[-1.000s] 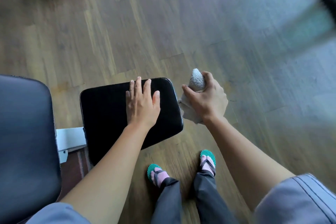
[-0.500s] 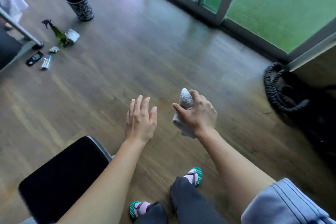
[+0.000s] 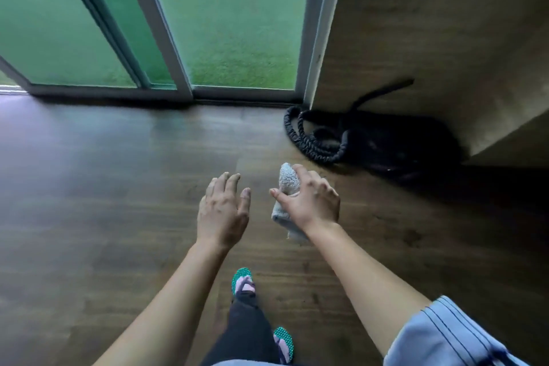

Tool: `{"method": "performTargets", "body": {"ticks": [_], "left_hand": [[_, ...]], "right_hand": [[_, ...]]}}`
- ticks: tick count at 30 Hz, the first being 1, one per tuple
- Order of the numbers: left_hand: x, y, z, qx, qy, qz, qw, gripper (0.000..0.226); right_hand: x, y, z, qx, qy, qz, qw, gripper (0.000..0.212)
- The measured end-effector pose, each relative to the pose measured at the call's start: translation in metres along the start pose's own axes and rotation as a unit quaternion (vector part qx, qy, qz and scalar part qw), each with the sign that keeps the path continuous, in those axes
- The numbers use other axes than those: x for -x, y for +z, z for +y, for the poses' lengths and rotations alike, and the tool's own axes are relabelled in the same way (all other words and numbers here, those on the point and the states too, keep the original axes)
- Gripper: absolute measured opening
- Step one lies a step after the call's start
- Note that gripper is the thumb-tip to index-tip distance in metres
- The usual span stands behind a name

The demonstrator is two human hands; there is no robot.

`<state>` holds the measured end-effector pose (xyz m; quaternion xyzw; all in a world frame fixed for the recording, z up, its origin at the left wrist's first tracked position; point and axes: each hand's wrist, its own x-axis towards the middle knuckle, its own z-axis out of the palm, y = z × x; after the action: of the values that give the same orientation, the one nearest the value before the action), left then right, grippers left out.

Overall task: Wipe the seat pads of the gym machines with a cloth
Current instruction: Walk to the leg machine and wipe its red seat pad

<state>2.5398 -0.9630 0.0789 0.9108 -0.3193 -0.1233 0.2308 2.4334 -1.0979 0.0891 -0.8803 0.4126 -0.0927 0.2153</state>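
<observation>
My right hand (image 3: 310,202) grips a bunched grey-white cloth (image 3: 287,180), which sticks out above and below the fist. My left hand (image 3: 222,211) hangs in the air just left of it, fingers relaxed and slightly spread, touching nothing. Both hands are over the wooden floor. No seat pad or gym machine is in view.
A coiled black battle rope (image 3: 320,137) lies on the floor at the right, against a brown wall (image 3: 430,38). Sliding glass doors (image 3: 184,38) with green turf behind them close off the far side. My feet in green sandals (image 3: 242,279) stand on the dark wooden floor (image 3: 104,187).
My view has swung right and up, away from the black seat pad, which has left the frame. My left hand lifted off the pad; my right hand still holds the cloth.
</observation>
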Motion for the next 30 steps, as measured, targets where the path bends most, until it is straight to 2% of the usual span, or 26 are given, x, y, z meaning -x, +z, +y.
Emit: {"method": "performTargets", "body": {"ticks": [4,7,11,15,22,30], "left_hand": [[-0.069,0.037,0.076,-0.025,0.125,-0.046,0.991,0.058],[-0.115,0.068,0.139,-0.041,0.222,-0.089,0.97,0.07],[-0.151,0.104,0.227,-0.043,0.326,-0.144,0.934,0.068],[-0.165,0.146,0.319,-0.037,0.425,-0.187,0.885,0.063],[-0.115,0.237,0.459,-0.027,0.539,-0.242,0.807,0.062],[0.017,0.339,0.625,-0.018,0.609,-0.292,0.738,0.072]], "right_hand": [[-0.04,-0.035,0.068,-0.003,0.084,0.062,0.995,0.06],[-0.064,-0.064,0.117,-0.011,0.158,0.11,0.981,0.056],[-0.078,-0.101,0.177,-0.017,0.257,0.182,0.949,0.052],[-0.078,-0.132,0.243,-0.002,0.355,0.239,0.904,0.059],[-0.027,-0.176,0.369,-0.008,0.474,0.322,0.82,0.058],[0.091,-0.264,0.528,0.009,0.545,0.392,0.741,0.058]]}}
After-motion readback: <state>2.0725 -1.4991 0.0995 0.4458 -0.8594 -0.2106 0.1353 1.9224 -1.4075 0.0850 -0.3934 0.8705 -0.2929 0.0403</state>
